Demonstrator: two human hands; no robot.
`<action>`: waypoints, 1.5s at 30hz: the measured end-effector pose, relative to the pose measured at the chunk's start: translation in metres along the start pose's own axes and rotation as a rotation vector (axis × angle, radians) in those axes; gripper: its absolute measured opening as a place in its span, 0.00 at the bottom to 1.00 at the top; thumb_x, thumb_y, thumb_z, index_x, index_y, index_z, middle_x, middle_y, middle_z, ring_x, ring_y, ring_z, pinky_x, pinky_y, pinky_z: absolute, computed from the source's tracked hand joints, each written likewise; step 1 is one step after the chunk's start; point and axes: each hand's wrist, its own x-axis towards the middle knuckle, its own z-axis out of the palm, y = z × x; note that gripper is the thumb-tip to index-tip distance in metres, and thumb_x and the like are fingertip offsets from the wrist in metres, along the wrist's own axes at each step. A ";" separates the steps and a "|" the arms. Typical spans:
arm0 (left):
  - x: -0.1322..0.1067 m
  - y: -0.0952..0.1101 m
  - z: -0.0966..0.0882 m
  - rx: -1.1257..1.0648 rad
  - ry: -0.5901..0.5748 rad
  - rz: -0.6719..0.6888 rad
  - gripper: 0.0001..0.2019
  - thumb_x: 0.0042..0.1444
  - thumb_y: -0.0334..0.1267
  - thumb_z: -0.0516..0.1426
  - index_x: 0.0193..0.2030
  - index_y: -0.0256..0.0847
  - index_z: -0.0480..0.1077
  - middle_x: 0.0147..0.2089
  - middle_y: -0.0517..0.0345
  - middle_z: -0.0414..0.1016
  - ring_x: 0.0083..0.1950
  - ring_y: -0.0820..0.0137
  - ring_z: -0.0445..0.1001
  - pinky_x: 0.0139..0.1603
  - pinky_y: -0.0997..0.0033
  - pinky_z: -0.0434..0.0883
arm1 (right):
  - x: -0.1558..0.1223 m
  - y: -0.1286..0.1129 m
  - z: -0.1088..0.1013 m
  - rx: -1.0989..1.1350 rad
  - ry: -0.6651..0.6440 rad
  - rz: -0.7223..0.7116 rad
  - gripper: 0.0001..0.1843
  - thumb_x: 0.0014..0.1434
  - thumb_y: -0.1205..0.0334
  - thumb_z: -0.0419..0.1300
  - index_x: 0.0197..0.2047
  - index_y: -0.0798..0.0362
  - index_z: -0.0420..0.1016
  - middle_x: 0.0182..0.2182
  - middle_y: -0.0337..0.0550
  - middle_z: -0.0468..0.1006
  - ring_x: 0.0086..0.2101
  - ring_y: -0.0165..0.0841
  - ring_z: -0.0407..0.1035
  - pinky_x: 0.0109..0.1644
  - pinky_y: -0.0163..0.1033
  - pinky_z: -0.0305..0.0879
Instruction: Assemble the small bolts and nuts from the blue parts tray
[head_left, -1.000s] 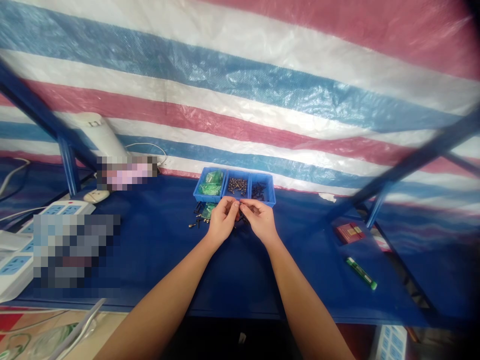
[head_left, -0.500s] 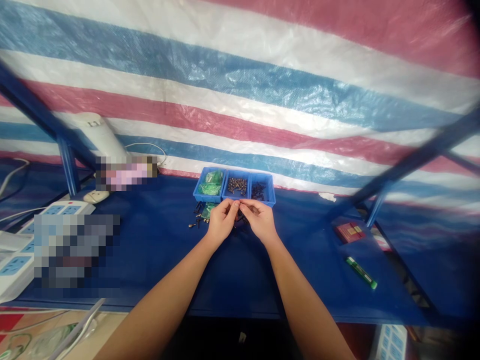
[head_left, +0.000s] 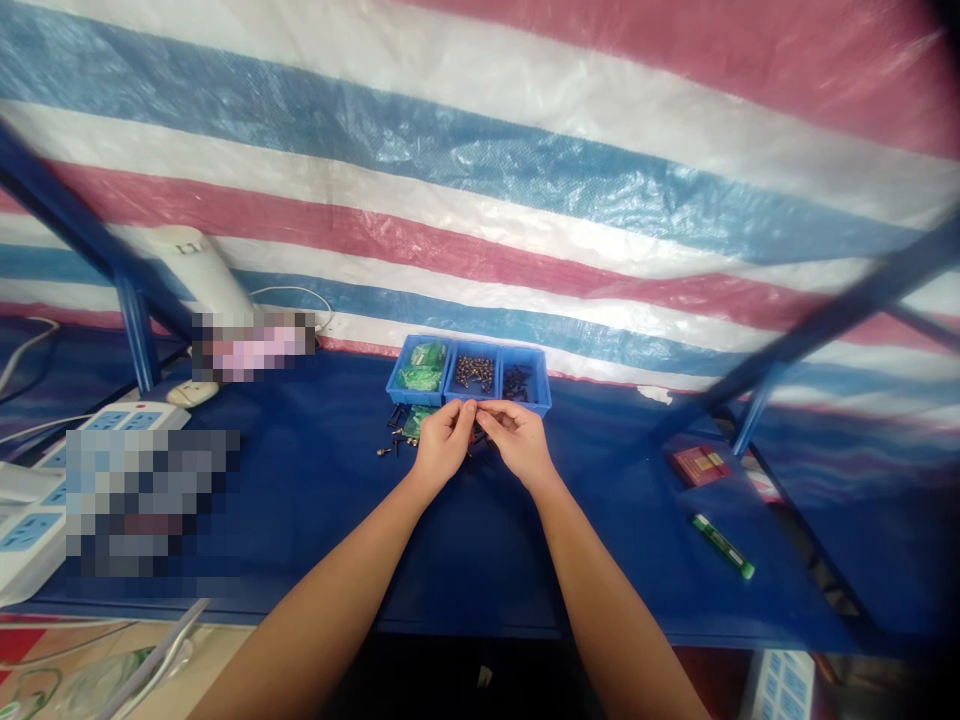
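My left hand [head_left: 444, 440] and my right hand [head_left: 517, 438] meet fingertip to fingertip in front of the blue bins. Both are closed in a pinch; whatever sits between the fingers is too small or hidden to name. Just beyond them stand three joined blue bins. Green plastic packets fill the left bin [head_left: 392, 393], small brass-coloured metal parts [head_left: 474, 372] lie in the middle one, and small black parts [head_left: 516, 382] in the right one. Beside my left hand, loose black and brass pieces [head_left: 394, 440] and a green packet [head_left: 415, 421] rest on the blue table [head_left: 315, 510].
At the left lie a white power strip [head_left: 45, 500] and a blurred-out object. A white cylinder [head_left: 202, 275] leans behind. To the right are a red box [head_left: 699, 466] and a green tube [head_left: 722, 546]. Blue metal struts [head_left: 817, 320] slope at both sides before a striped sheet [head_left: 480, 200].
My hands stay together in the same place. The fingers of my right hand have shifted very slightly; all else looks unchanged.
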 end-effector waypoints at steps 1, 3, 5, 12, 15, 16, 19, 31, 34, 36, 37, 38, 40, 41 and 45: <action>0.000 0.000 0.000 0.024 -0.001 0.002 0.21 0.63 0.49 0.50 0.23 0.38 0.63 0.20 0.64 0.64 0.22 0.76 0.63 0.25 0.76 0.60 | 0.000 0.000 0.000 0.005 0.003 0.020 0.13 0.52 0.54 0.66 0.39 0.52 0.80 0.33 0.43 0.82 0.31 0.34 0.75 0.36 0.39 0.73; 0.000 0.000 -0.001 0.081 0.020 0.007 0.21 0.64 0.48 0.49 0.23 0.38 0.63 0.20 0.63 0.64 0.22 0.76 0.63 0.25 0.76 0.59 | 0.001 -0.001 -0.001 0.053 0.016 0.078 0.13 0.50 0.55 0.68 0.37 0.52 0.80 0.29 0.41 0.80 0.27 0.31 0.72 0.31 0.36 0.70; 0.000 -0.001 -0.003 0.143 0.088 0.005 0.22 0.64 0.48 0.48 0.22 0.38 0.63 0.19 0.63 0.63 0.22 0.76 0.62 0.25 0.76 0.59 | 0.002 0.000 -0.001 0.162 0.039 0.169 0.12 0.48 0.57 0.69 0.36 0.53 0.80 0.26 0.39 0.78 0.25 0.28 0.69 0.28 0.33 0.66; 0.003 -0.004 -0.008 0.164 0.300 -0.024 0.24 0.65 0.48 0.47 0.19 0.39 0.60 0.18 0.62 0.62 0.22 0.75 0.61 0.27 0.75 0.60 | 0.009 0.018 0.000 0.248 0.128 0.257 0.16 0.46 0.58 0.70 0.38 0.55 0.80 0.30 0.43 0.79 0.28 0.28 0.71 0.29 0.33 0.65; 0.002 -0.003 -0.007 0.163 0.281 -0.016 0.23 0.64 0.48 0.48 0.19 0.39 0.61 0.18 0.62 0.62 0.22 0.76 0.60 0.27 0.75 0.60 | 0.014 0.026 -0.001 0.261 0.073 0.154 0.25 0.49 0.58 0.68 0.52 0.49 0.75 0.44 0.46 0.80 0.35 0.33 0.74 0.30 0.35 0.66; 0.002 -0.003 -0.007 0.160 0.280 -0.012 0.23 0.64 0.47 0.48 0.19 0.39 0.61 0.18 0.62 0.62 0.22 0.76 0.60 0.27 0.75 0.60 | 0.015 0.028 -0.002 0.233 0.068 0.132 0.27 0.50 0.58 0.67 0.55 0.48 0.72 0.47 0.46 0.79 0.36 0.34 0.75 0.29 0.35 0.65; 0.002 -0.001 -0.008 0.137 0.299 0.000 0.23 0.64 0.47 0.48 0.19 0.39 0.60 0.18 0.62 0.62 0.22 0.76 0.61 0.27 0.75 0.61 | 0.015 0.029 -0.007 -0.004 0.087 0.082 0.21 0.54 0.57 0.63 0.51 0.50 0.75 0.41 0.45 0.81 0.33 0.35 0.74 0.29 0.36 0.66; 0.014 0.003 -0.020 -0.007 0.441 -0.026 0.24 0.64 0.48 0.48 0.19 0.39 0.58 0.17 0.63 0.60 0.20 0.77 0.61 0.25 0.76 0.61 | -0.015 0.007 0.008 -1.016 -0.334 -0.272 0.04 0.55 0.65 0.64 0.36 0.50 0.79 0.31 0.42 0.77 0.37 0.36 0.66 0.43 0.39 0.63; 0.013 0.003 -0.018 -0.005 0.409 -0.024 0.24 0.64 0.48 0.48 0.19 0.39 0.58 0.17 0.63 0.61 0.20 0.77 0.61 0.26 0.75 0.61 | -0.011 0.013 0.005 -1.090 -0.311 -0.228 0.05 0.54 0.65 0.64 0.37 0.51 0.78 0.32 0.43 0.77 0.38 0.36 0.66 0.44 0.40 0.63; 0.012 0.002 -0.016 0.006 0.384 -0.015 0.24 0.64 0.48 0.48 0.19 0.39 0.58 0.17 0.63 0.61 0.21 0.76 0.61 0.26 0.75 0.61 | -0.009 0.017 0.003 -1.070 -0.319 -0.212 0.05 0.56 0.65 0.63 0.37 0.51 0.78 0.33 0.43 0.77 0.39 0.36 0.67 0.44 0.39 0.63; 0.011 0.002 -0.015 0.012 0.374 -0.010 0.24 0.64 0.48 0.48 0.19 0.39 0.58 0.17 0.63 0.61 0.21 0.76 0.61 0.26 0.75 0.61 | -0.008 0.018 0.003 -1.053 -0.329 -0.210 0.05 0.56 0.65 0.63 0.38 0.51 0.77 0.33 0.43 0.77 0.39 0.36 0.67 0.44 0.39 0.64; 0.011 0.001 -0.015 0.019 0.363 -0.006 0.23 0.64 0.47 0.48 0.19 0.39 0.59 0.17 0.63 0.61 0.21 0.76 0.61 0.27 0.75 0.62 | -0.007 0.019 0.002 -1.037 -0.340 -0.212 0.05 0.56 0.66 0.62 0.37 0.52 0.78 0.33 0.43 0.77 0.39 0.36 0.68 0.44 0.39 0.64; 0.011 -0.002 -0.014 0.045 0.335 -0.002 0.23 0.65 0.47 0.48 0.19 0.39 0.60 0.17 0.62 0.61 0.21 0.76 0.61 0.27 0.74 0.62 | -0.005 0.019 0.003 -1.009 -0.344 -0.223 0.05 0.56 0.68 0.61 0.36 0.52 0.78 0.32 0.44 0.77 0.39 0.36 0.68 0.45 0.40 0.65; 0.011 -0.004 -0.014 0.063 0.316 -0.001 0.23 0.65 0.47 0.48 0.19 0.39 0.60 0.18 0.62 0.62 0.21 0.76 0.61 0.27 0.74 0.62 | -0.004 0.018 0.003 -0.991 -0.327 -0.232 0.06 0.56 0.70 0.61 0.36 0.52 0.78 0.33 0.44 0.77 0.39 0.37 0.68 0.46 0.40 0.65; 0.011 -0.011 -0.013 0.115 0.230 0.016 0.23 0.64 0.48 0.48 0.20 0.39 0.61 0.19 0.62 0.63 0.22 0.76 0.61 0.27 0.74 0.61 | 0.006 0.010 0.004 -0.814 -0.159 -0.273 0.10 0.58 0.69 0.57 0.40 0.52 0.79 0.35 0.44 0.75 0.37 0.34 0.70 0.46 0.40 0.67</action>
